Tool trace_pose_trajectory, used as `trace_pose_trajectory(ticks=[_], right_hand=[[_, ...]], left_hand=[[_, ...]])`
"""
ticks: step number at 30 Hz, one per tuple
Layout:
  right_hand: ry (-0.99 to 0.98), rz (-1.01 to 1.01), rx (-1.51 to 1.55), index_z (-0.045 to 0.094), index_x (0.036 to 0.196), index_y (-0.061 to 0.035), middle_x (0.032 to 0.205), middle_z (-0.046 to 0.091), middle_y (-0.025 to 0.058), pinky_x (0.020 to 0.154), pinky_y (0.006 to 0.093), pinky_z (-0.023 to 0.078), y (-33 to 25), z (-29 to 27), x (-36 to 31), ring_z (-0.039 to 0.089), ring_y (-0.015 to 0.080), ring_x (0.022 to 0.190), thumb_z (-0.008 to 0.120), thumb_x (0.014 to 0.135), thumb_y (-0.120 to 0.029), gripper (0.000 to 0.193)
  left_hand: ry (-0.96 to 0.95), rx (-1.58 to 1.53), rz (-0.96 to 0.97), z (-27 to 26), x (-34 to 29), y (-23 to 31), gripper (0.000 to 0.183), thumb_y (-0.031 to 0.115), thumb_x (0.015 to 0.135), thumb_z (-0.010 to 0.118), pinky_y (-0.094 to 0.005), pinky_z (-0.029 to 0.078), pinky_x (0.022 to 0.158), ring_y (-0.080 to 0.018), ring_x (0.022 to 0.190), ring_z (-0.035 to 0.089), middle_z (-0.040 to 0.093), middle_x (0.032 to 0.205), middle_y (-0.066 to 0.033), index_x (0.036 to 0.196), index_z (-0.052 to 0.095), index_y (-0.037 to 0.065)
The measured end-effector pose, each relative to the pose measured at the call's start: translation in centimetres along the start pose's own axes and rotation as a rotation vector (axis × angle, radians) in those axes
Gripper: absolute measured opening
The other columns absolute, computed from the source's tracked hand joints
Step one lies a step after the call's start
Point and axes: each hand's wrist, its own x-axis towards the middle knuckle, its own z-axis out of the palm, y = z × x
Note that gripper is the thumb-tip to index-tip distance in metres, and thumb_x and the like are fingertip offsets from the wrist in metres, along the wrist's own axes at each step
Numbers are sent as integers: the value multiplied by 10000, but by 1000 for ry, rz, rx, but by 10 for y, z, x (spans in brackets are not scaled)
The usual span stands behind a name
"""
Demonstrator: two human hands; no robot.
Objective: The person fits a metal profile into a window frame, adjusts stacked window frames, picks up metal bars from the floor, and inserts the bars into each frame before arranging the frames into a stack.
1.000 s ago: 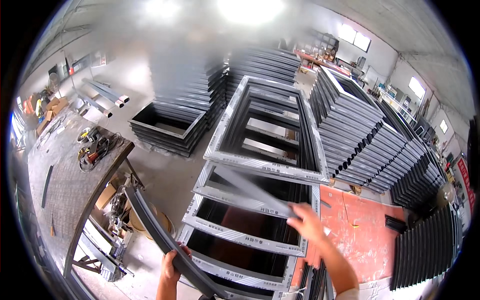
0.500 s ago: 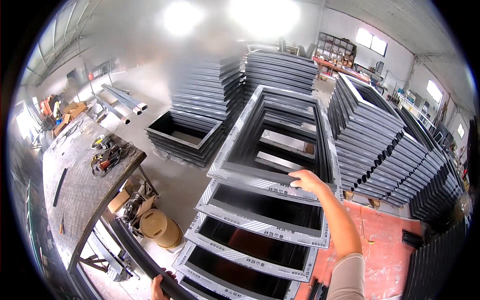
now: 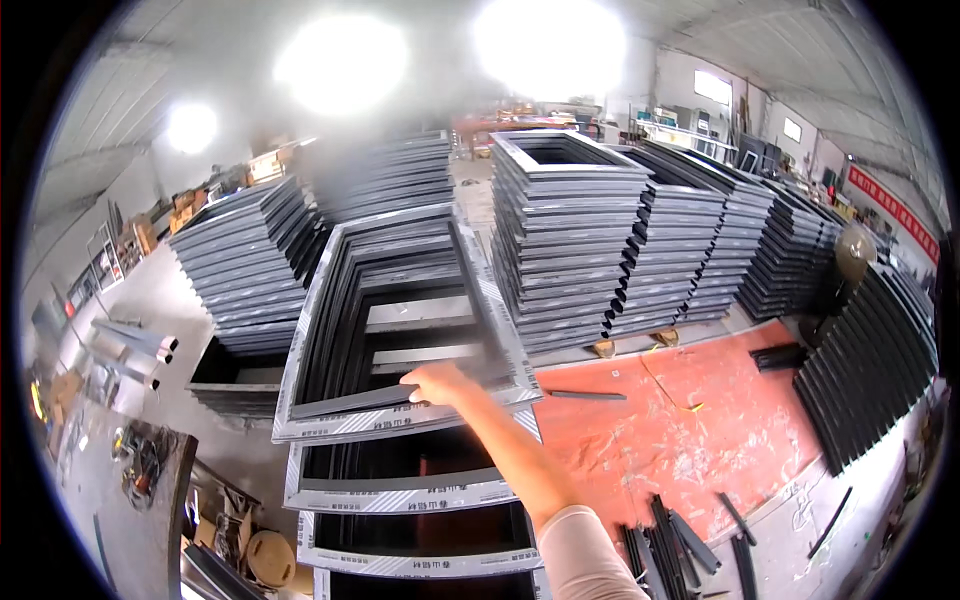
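Observation:
My right hand [image 3: 435, 384] reaches over the near end of a tall stack of dark grey metal window frames. Its fingers are closed on the near rail of the topmost window frame [image 3: 335, 425], over the plain grey inner edge. Printed protective film with pale stripes covers the frame's outer face. Below it, more frames [image 3: 420, 495] are stacked, their dark openings facing me. My left hand is out of view.
Further frame stacks stand at the left [image 3: 245, 265] and right [image 3: 570, 250]. A red sheet [image 3: 680, 410] covers the floor at right, with loose dark profiles [image 3: 670, 545] near its front edge. A workbench [image 3: 110, 520] holding a corded tool stands at lower left.
My view has swung to the right, so the stack and bench sit farther left. My left hand and the long black profile beside it have left the picture. My right hand stays on the top frame.

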Motion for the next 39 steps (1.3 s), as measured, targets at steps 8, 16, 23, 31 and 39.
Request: trace_pose_trajectory(ticks=[8, 16, 23, 31, 39], right_hand=[[305, -95, -146, 691, 1040, -179, 940, 724, 77, 835, 472, 491, 1, 24, -1, 679, 312, 955, 731, 826, -285, 243], [373, -25, -117, 704, 937, -192, 907, 721, 43, 897, 466, 440, -1, 37, 2, 666, 282, 998, 737, 803, -259, 153], [395, -7, -75, 740, 892, -205, 918, 726, 66, 993, 470, 428, -1, 41, 11, 662, 292, 1005, 663, 811, -177, 115], [415, 8, -84, 768, 907, -212, 913, 735, 56, 908, 413, 428, 3, 48, 17, 672, 272, 988, 631, 824, -170, 166], [278, 59, -69, 763, 945, -210, 970, 738, 41, 917, 411, 422, 2, 30, 26, 668, 264, 1037, 707, 795, -165, 166]], left_hand=[[-93, 154, 5, -8, 14, -7, 350, 299, 918, 594, -420, 476, 852, -275, 957, 568, 599, 1046, -100, 1161, 574, 49], [-125, 257, -70, 33, 28, -16, 346, 303, 919, 592, -417, 475, 850, -273, 952, 567, 598, 1038, -99, 1154, 574, 49], [-132, 327, -94, 51, 28, -24, 343, 306, 920, 592, -415, 475, 849, -272, 949, 566, 597, 1031, -98, 1148, 574, 50], [-121, 341, -107, 49, 22, -31, 340, 309, 921, 590, -412, 475, 848, -270, 944, 565, 596, 1023, -97, 1141, 574, 50], [-119, 327, -120, 35, 22, -40, 337, 313, 923, 589, -409, 474, 846, -268, 939, 564, 595, 1016, -96, 1134, 574, 51]])
